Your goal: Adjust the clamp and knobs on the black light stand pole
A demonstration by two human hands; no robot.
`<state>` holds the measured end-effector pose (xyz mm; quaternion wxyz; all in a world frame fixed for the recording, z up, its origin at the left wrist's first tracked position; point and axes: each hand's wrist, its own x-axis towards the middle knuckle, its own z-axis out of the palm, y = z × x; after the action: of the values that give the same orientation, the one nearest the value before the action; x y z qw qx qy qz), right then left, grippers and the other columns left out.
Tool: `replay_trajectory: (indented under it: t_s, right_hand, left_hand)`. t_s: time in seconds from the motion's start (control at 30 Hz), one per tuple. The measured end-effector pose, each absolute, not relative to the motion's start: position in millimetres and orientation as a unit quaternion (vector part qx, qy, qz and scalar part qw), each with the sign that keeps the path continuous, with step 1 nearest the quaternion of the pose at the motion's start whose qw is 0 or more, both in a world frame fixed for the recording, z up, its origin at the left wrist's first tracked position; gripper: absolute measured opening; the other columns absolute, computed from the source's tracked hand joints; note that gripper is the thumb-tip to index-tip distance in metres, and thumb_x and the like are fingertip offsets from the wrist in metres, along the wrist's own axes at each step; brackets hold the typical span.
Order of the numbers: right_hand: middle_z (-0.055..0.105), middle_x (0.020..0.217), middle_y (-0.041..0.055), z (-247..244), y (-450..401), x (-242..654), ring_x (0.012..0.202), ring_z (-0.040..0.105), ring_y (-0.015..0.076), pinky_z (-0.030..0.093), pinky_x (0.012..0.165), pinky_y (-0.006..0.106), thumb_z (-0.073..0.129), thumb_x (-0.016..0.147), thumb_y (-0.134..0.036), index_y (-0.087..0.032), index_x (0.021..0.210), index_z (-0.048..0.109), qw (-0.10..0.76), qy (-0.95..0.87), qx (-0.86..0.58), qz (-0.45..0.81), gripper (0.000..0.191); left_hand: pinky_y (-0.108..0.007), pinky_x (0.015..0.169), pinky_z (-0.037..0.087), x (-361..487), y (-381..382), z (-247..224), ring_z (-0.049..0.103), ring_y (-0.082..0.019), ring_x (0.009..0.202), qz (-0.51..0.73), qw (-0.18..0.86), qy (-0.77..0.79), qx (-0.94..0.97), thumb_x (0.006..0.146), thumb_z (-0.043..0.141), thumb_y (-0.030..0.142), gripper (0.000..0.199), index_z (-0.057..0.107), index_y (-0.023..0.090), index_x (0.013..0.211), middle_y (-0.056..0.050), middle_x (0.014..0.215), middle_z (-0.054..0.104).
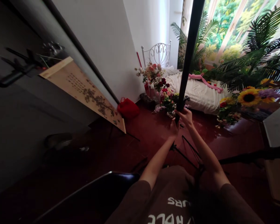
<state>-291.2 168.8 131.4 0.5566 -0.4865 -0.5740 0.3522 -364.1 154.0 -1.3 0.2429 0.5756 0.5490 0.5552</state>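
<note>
Both my hands hold a tall black stand pole (189, 59) low on its length, and it rises past the top of the view. My left hand (175, 128) is wrapped around the pole from the near side. My right hand (185, 117) grips it just above, fingers curled near a black clamp knob (186, 99). Thin black tripod legs (184, 152) spread below my hands on the floor. Bouquets of artificial flowers (168, 104) stand just beyond the pole.
A hanging scroll painted with a blossom branch (88, 96) leans against a white wall at left, beside a red bag (128, 108). A white bed (196, 93), a white metal chair (157, 54), palms and sunflowers lie ahead. A dark chair back (88, 196) is near me, over a glossy red floor.
</note>
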Motion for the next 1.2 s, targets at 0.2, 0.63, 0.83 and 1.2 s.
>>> replay_trajectory:
  t_s: [0.2, 0.63, 0.83, 1.2]
  right_hand:
    - [0.071, 0.08, 0.003, 173, 170, -296, 0.074, 0.064, 0.0173, 0.05, 0.064, 0.026, 0.075, 0.066, -0.051, -0.014, 0.087, 0.074, 0.586, -0.576, -0.456, 0.343, 0.042]
    - [0.071, 0.096, 0.005, 112, 147, -251, 0.084, 0.065, 0.0179, 0.052, 0.074, 0.029, 0.069, 0.078, -0.045, -0.024, 0.1, 0.069, 0.507, -0.615, -0.491, 0.352, 0.03]
    - [0.066, 0.07, -0.0006, 53, 126, -227, 0.059, 0.058, 0.0119, 0.043, 0.057, 0.022, 0.074, 0.073, -0.045, -0.022, 0.08, 0.065, 0.37, -0.632, -0.555, 0.395, 0.025]
    - [0.035, 0.04, -0.0086, 36, 136, -259, 0.029, 0.022, 0.005, 0.018, 0.031, 0.016, 0.04, 0.091, -0.025, -0.02, 0.061, 0.045, 0.401, -0.14, -0.361, 0.83, 0.031]
  left_hand:
    - [-0.04, 0.09, 0.048, -364, 154, -4, 0.063, -0.024, 0.104, 0.549, 0.237, 0.547, 0.587, 0.095, 0.033, 0.054, 0.048, 0.047, 0.018, 0.123, -0.016, 0.115, 0.062]
    - [-0.04, 0.095, 0.046, -363, 156, -10, 0.059, -0.024, 0.111, 0.554, 0.229, 0.546, 0.585, 0.095, 0.034, 0.051, 0.045, 0.048, 0.02, 0.124, -0.014, 0.116, 0.061]
    - [-0.041, 0.093, 0.045, -361, 158, -15, 0.059, -0.025, 0.107, 0.554, 0.218, 0.559, 0.577, 0.095, 0.031, 0.053, 0.049, 0.048, 0.017, 0.122, -0.016, 0.113, 0.061]
    - [-0.037, 0.091, 0.047, -360, 157, -10, 0.061, -0.022, 0.099, 0.553, 0.235, 0.575, 0.556, 0.092, 0.032, 0.059, 0.051, 0.05, 0.02, 0.119, -0.012, 0.108, 0.063]
